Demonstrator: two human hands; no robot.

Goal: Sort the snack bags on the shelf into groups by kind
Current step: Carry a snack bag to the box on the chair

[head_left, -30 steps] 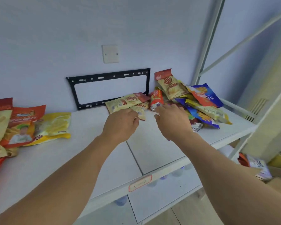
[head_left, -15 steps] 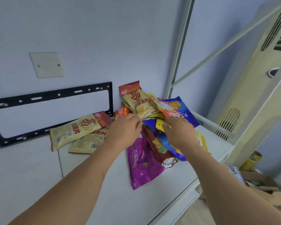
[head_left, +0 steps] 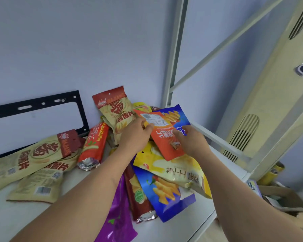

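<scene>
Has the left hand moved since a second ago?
Yes. The left hand went right along the shelf, away from the black wall bracket, onto the orange bag.

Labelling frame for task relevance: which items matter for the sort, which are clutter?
Job:
- orange flat foil bag, held by left hand and right hand
- beige-and-red chip bags
- purple glossy bag
- blue fries bag

Clutter:
- black metal wall bracket
- cardboard boxes
</scene>
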